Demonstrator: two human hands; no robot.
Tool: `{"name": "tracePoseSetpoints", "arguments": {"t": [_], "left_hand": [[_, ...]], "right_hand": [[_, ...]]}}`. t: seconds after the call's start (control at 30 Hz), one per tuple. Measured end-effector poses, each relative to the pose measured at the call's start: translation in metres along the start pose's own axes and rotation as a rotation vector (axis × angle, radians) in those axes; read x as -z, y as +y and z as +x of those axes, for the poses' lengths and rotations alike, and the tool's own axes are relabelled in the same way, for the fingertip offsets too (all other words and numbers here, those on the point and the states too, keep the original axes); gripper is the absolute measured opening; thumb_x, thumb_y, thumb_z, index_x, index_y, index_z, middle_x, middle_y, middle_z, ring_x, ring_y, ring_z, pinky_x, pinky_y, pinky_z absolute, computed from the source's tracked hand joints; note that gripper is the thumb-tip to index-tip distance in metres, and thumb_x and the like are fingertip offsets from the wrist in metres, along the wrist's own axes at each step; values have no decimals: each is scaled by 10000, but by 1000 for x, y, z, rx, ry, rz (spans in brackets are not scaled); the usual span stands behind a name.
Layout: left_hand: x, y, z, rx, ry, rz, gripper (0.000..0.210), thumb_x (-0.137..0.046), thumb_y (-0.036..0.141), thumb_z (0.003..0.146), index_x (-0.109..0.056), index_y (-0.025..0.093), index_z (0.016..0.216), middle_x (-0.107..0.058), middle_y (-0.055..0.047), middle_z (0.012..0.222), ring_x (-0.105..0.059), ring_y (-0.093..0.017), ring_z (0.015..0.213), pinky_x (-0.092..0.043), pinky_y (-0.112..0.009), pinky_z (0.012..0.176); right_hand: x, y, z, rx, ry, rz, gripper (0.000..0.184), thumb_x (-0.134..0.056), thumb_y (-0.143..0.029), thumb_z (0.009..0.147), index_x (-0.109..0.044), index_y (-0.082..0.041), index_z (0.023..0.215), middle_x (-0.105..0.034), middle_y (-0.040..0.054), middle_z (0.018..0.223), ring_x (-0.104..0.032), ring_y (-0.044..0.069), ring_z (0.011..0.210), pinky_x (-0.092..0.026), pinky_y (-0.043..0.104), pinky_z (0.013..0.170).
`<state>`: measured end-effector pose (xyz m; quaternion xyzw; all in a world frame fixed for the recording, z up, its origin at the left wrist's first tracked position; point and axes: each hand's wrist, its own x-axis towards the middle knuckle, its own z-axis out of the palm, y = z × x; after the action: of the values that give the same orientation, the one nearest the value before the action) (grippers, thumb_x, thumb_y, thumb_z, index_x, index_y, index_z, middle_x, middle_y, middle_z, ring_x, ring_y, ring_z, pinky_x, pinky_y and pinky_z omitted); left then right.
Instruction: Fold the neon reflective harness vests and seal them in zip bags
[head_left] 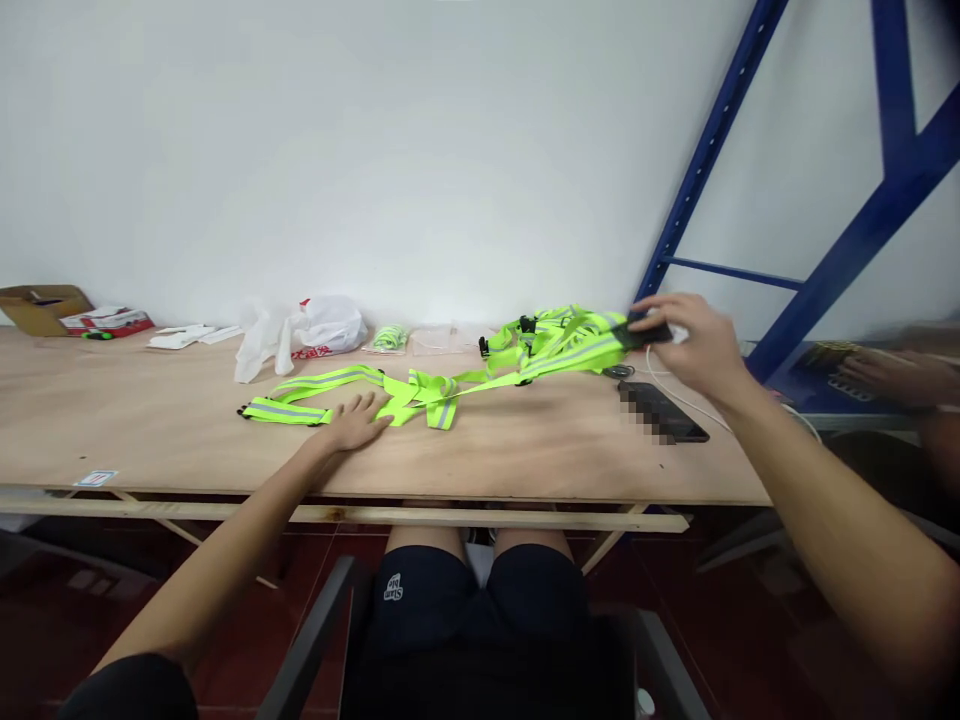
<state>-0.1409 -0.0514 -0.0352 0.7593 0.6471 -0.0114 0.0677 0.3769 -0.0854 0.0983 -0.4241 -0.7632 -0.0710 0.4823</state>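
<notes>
A neon-yellow reflective vest (405,394) made of elastic straps with grey stripes lies spread on the wooden table. On its left part my left hand (358,420) rests flat, fingers stretched out over the strap. Up and to the right, my right hand (701,340) is closed around a black end of the vest and holds it above the tabletop. Between my two hands the strap is drawn out taut. Behind the raised strap sits a pile of similar yellow straps (574,318) with black buckles. My right fingers are slightly blurred.
A dark phone (679,415) and a white cable (694,402) lie at right. Along the wall are a rolled yellow bundle (390,338), a white plastic bag (334,322) and a cardboard box (45,312). A blue metal frame (701,150) and another person's hand (892,375) are at far right.
</notes>
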Motion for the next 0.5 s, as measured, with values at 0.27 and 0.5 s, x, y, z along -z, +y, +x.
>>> {"name": "tracePoseSetpoints", "arguments": {"t": [0.27, 0.5], "left_hand": [[-9, 8, -20, -166, 304, -70, 599, -311, 456, 982, -369, 235, 1536, -261, -126, 1643, -254, -357, 1501, -206, -663, 1150], [-5, 33, -34, -382, 294, -257, 543, -342, 516, 988, -583, 195, 1355, -607, -125, 1399, -534, -311, 1302, -347, -510, 1130]], "right_hand": [[-19, 29, -151, 54, -287, -336, 381, -485, -112, 739, -770, -236, 959, -729, 94, 1120, -680, 274, 1019, -551, 448, 868], [-8, 24, -178, -149, -463, -275, 501, -426, -132, 764, -763, -243, 1118, -632, 92, 1368, -628, 280, 1198, -521, 476, 988]]}}
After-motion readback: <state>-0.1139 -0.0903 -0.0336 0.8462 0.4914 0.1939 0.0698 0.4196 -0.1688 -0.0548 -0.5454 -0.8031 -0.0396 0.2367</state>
